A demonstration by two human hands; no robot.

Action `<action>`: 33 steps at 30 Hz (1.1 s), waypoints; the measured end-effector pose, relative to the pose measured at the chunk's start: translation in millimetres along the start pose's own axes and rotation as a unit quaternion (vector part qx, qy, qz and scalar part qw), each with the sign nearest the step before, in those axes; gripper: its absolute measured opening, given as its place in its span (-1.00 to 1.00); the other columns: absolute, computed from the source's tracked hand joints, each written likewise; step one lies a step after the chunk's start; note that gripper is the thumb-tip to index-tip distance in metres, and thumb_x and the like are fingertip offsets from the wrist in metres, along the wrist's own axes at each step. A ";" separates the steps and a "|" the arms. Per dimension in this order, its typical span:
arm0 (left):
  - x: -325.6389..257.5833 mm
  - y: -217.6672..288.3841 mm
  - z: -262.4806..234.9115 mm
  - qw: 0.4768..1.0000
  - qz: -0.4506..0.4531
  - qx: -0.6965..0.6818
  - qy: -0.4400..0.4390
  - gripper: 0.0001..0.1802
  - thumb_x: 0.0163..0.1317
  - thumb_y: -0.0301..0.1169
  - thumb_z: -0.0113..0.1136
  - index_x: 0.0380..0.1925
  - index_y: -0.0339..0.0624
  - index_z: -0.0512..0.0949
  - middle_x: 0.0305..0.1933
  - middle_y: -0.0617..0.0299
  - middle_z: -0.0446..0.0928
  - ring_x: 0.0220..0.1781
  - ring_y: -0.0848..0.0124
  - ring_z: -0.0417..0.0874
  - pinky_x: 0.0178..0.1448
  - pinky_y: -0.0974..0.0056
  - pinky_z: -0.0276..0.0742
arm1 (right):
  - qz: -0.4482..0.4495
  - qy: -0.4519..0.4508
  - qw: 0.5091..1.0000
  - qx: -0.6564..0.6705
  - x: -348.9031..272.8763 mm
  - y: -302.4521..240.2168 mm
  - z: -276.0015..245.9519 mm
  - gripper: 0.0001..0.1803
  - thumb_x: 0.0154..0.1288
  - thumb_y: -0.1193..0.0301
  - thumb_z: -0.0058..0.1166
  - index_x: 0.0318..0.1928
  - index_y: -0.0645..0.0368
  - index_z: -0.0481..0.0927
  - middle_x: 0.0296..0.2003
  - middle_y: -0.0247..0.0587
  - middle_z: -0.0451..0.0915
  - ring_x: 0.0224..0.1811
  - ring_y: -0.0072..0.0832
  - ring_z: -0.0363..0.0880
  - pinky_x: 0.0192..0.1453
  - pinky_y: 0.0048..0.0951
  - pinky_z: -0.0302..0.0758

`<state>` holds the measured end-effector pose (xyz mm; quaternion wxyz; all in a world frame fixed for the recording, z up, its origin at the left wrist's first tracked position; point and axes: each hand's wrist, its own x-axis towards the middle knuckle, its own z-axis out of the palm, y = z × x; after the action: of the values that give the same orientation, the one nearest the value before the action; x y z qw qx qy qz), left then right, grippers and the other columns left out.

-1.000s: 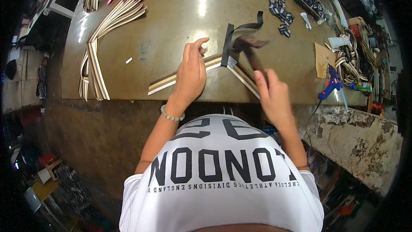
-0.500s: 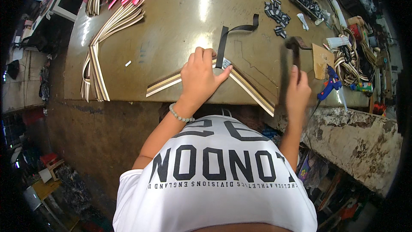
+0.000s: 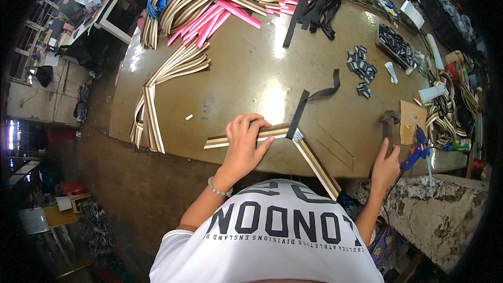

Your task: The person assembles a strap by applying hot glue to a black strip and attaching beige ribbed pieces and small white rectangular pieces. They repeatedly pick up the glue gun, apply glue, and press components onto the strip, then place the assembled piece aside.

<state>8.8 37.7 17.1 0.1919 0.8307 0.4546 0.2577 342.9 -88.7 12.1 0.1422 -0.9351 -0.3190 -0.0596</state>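
Observation:
A striped webbing strap (image 3: pixel 317 167) in brown, tan and cream lies bent in a wide V at the table's front edge. A narrow black strap (image 3: pixel 298 115) meets it at the bend, beside a small pale label (image 3: pixel 297 135); its free end curls away to the far right. My left hand (image 3: pixel 244 144) has its fingers bent over the left arm of the striped strap, thumb along the near edge. To the right, my right hand (image 3: pixel 385 169) is closed round the handle of a hammer (image 3: pixel 389 118), whose head is at the cardboard's left side.
Brown cardboard (image 3: pixel 412 121) and a blue glue gun (image 3: pixel 417 150) are right of the hammer. Farther back are small black pieces (image 3: pixel 361 66), a filled plastic box (image 3: pixel 395 47) and black straps (image 3: pixel 319 5). Striped strap bundles (image 3: pixel 152 110) and pink strips (image 3: pixel 209 23) occupy the left and far left.
My left hand has slid left from the bend, uncovering more of the strap. The hammer, blurred before, is now still and closer to the cardboard. The whole view has shifted.

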 end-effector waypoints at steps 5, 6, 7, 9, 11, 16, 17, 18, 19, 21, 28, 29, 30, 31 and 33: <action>51.5 -4.4 -0.6 0.982 0.071 -0.149 -0.089 -0.88 0.29 -0.39 0.23 -0.25 -0.19 0.61 -0.31 0.10 0.59 -0.19 0.18 0.58 -0.03 0.17 0.46 | -0.046 0.045 0.997 -0.047 -2.9 -6.1 4.3 -0.52 0.50 -0.02 -0.10 -0.19 0.20 0.46 -0.39 0.10 0.64 -0.38 0.11 0.62 -0.37 0.01 0.49; 68.5 -8.9 -6.6 0.982 0.102 -0.141 -0.075 -0.87 0.28 -0.38 0.23 -0.24 -0.18 0.62 -0.31 0.08 0.59 -0.20 0.14 0.58 -0.05 0.14 0.48 | -0.053 0.053 0.995 -0.069 -3.5 -6.1 5.9 -0.53 0.49 -0.02 -0.10 -0.20 0.20 0.45 -0.39 0.08 0.63 -0.40 0.09 0.62 -0.38 -0.01 0.50; 87.5 -15.4 -14.9 0.980 0.126 -0.123 -0.091 -0.86 0.27 -0.38 0.23 -0.23 -0.17 0.62 -0.30 0.06 0.58 -0.20 0.11 0.58 -0.07 0.11 0.49 | -0.061 0.056 0.992 -0.094 -4.0 -5.8 7.8 -0.53 0.49 -0.02 -0.10 -0.22 0.19 0.45 -0.40 0.06 0.62 -0.41 0.08 0.62 -0.40 -0.02 0.50; 131.7 -37.3 -39.7 0.978 0.190 -0.082 -0.012 -0.86 0.27 -0.41 0.22 -0.21 -0.18 0.63 -0.32 0.05 0.59 -0.21 0.13 0.60 -0.09 0.12 0.50 | -0.066 0.060 0.990 -0.113 -4.4 -5.3 11.5 -0.53 0.49 -0.02 -0.09 -0.26 0.18 0.43 -0.41 0.03 0.59 -0.44 0.05 0.61 -0.43 -0.05 0.50; 180.8 -70.4 -72.7 0.976 0.146 -0.149 0.061 -0.82 0.29 -0.39 0.24 -0.15 -0.18 0.65 -0.24 0.15 0.66 -0.16 0.31 0.66 -0.06 0.25 0.55 | -0.068 0.062 0.987 -0.130 -4.5 -4.8 14.2 -0.54 0.50 -0.01 -0.09 -0.29 0.17 0.41 -0.42 0.01 0.58 -0.45 0.03 0.61 -0.45 -0.07 0.50; 308.8 -174.1 -183.1 0.959 0.103 -0.145 0.219 -0.70 0.33 -0.33 0.26 -0.02 -0.25 0.66 -0.14 0.20 0.69 -0.11 0.42 0.66 0.05 0.33 0.54 | -0.082 0.087 0.981 -0.150 -3.1 -6.0 14.2 -0.54 0.50 0.00 -0.09 -0.30 0.18 0.40 -0.44 -0.02 0.56 -0.46 0.01 0.62 -0.47 -0.08 0.52; 318.2 -183.9 -190.8 0.954 0.086 0.063 0.280 -0.69 0.31 -0.31 0.28 -0.03 -0.25 0.66 -0.12 0.14 0.69 -0.11 0.35 0.68 0.06 0.28 0.54 | -0.083 0.084 0.981 -0.154 -2.9 -6.4 13.7 -0.54 0.49 0.00 -0.09 -0.30 0.18 0.40 -0.45 -0.02 0.56 -0.46 0.00 0.62 -0.47 -0.08 0.52; 325.1 -185.2 -189.8 0.903 0.071 0.268 0.330 -0.67 0.29 -0.28 0.29 -0.04 -0.26 0.66 -0.11 0.08 0.70 -0.11 0.27 0.69 0.07 0.22 0.55 | -0.084 0.082 0.981 -0.157 -2.7 -6.9 13.7 -0.54 0.49 0.00 -0.09 -0.30 0.17 0.40 -0.45 -0.03 0.55 -0.47 0.00 0.62 -0.47 -0.08 0.53; 324.2 -181.8 -175.4 0.897 0.035 0.259 0.356 -0.64 0.28 -0.21 0.30 -0.06 -0.25 0.67 -0.11 0.03 0.70 -0.09 0.21 0.69 0.08 0.18 0.54 | -0.084 0.074 0.980 -0.164 -2.8 -7.3 13.7 -0.54 0.49 0.00 -0.08 -0.30 0.17 0.40 -0.45 -0.03 0.55 -0.47 -0.01 0.63 -0.48 -0.09 0.53; 311.9 -153.4 -124.8 0.938 0.051 0.104 0.328 -0.62 0.19 -0.20 0.34 -0.12 -0.26 0.66 -0.24 0.02 0.68 -0.25 0.26 0.68 -0.16 0.20 0.57 | -0.089 0.071 0.980 -0.162 -3.2 -7.9 15.1 -0.55 0.49 0.00 -0.08 -0.29 0.17 0.40 -0.45 -0.03 0.55 -0.47 -0.02 0.63 -0.48 -0.10 0.55; 232.6 -62.0 58.0 0.990 0.018 0.129 -0.056 -0.51 0.13 -0.01 0.38 -0.22 -0.26 0.68 -0.23 -0.08 0.66 -0.17 0.02 0.69 -0.04 0.05 0.61 | -0.096 0.013 0.984 -0.151 -0.1 -6.8 7.2 -0.59 0.47 0.04 -0.04 -0.18 0.19 0.47 -0.38 -0.02 0.56 -0.37 -0.05 0.64 -0.36 -0.13 0.57; 234.0 -59.5 56.9 0.989 0.016 0.136 -0.052 -0.52 0.14 -0.01 0.37 -0.27 -0.27 0.69 -0.30 -0.07 0.67 -0.22 0.00 0.69 -0.07 0.03 0.61 | -0.129 0.051 0.980 -0.142 1.2 -9.2 2.1 -0.60 0.47 0.06 -0.03 -0.12 0.19 0.48 -0.30 -0.01 0.56 -0.31 -0.05 0.63 -0.29 -0.14 0.56; 235.3 -58.5 49.7 0.989 0.026 0.137 -0.045 -0.54 0.15 -0.02 0.37 -0.33 -0.28 0.69 -0.36 -0.07 0.68 -0.26 -0.01 0.70 -0.10 0.02 0.62 | -0.170 0.095 0.971 -0.138 1.8 -14.1 -2.6 -0.60 0.47 0.08 -0.01 -0.05 0.20 0.49 -0.23 0.01 0.56 -0.25 -0.06 0.61 -0.22 -0.16 0.56; 232.6 -56.6 41.6 0.987 0.059 0.146 -0.022 -0.58 0.17 -0.08 0.37 -0.47 -0.31 0.69 -0.53 0.02 0.65 -0.40 0.15 0.72 -0.24 0.13 0.61 | -0.179 0.113 0.968 -0.138 1.4 -21.5 -7.3 -0.59 0.46 0.10 0.00 0.02 0.20 0.51 -0.15 0.02 0.56 -0.19 -0.06 0.60 -0.15 -0.18 0.56; 215.8 -49.6 22.6 0.993 -0.056 -0.044 -0.097 -0.62 0.21 -0.14 0.35 -0.42 -0.32 0.68 -0.51 0.10 0.65 -0.41 0.34 0.68 -0.28 0.24 0.56 | -0.266 0.129 0.955 -0.016 -5.1 -43.4 -12.5 -0.56 0.45 0.14 0.01 0.12 0.21 0.48 -0.02 0.01 0.51 -0.10 -0.11 0.55 -0.04 -0.20 0.52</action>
<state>87.8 245.5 26.4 0.2858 0.8159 0.4676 0.1845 311.9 -62.7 32.8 0.1459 -0.8030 -0.5341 -0.2206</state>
